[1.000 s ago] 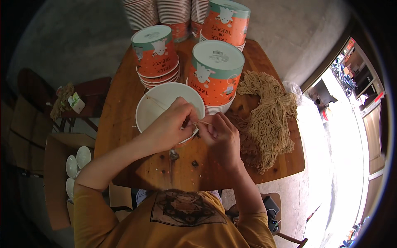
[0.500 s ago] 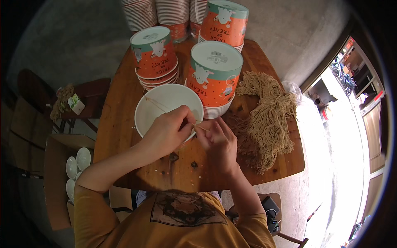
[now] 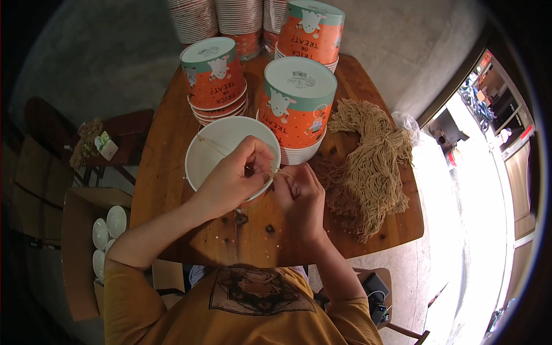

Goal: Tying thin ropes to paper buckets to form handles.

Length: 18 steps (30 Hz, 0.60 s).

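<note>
A paper bucket stands mouth up on the table, its white inside showing. Thin tan cord runs across its mouth from the far left rim to my fingers. At the near right rim, my left hand pinches the cord between thumb and fingers. Close beside it, my right hand has its fingers curled on the cord too, and a small loop shows between the two hands. Whether a knot is there is too small to tell. To the right of my hands lies a heap of tan cords.
Upside-down orange and green buckets are stacked behind my hands, at the back left and at the back right. Tall wrapped stacks stand farther back. An open cardboard box with white cups sits left of the table.
My fingers have shifted slightly at the bucket's rim, the right hand moving a little left. A small cord loop now shows between the hands. The bucket has shifted slightly left.
</note>
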{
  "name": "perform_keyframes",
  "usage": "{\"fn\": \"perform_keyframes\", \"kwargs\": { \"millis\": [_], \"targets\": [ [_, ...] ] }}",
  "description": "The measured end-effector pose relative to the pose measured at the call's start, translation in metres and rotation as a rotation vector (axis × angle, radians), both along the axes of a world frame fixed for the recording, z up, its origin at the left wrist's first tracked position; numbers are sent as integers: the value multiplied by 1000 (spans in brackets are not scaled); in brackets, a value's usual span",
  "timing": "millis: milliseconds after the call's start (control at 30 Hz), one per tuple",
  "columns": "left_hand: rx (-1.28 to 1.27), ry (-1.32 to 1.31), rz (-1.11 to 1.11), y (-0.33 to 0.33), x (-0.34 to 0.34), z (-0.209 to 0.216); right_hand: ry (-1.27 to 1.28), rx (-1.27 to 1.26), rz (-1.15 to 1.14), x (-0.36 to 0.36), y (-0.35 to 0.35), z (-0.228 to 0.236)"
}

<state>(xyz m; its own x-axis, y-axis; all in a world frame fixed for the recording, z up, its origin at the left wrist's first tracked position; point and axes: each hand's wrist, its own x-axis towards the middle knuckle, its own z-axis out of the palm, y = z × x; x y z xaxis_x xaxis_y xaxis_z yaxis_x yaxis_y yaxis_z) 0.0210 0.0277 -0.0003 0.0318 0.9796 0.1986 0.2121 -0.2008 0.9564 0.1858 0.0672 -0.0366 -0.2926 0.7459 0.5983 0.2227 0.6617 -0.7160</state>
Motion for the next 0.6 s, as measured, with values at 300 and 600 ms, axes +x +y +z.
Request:
{"fn": "perform_keyframes", "kwargs": {
  "millis": [300, 600],
  "targets": [
    [-121, -2, -40, 0, -1, 10, 385, -772, 184, 0, 2, -3],
    [-199, -96, -44, 4, -2, 8, -52, -104, -72, 8, -1, 1]
  ]
}}
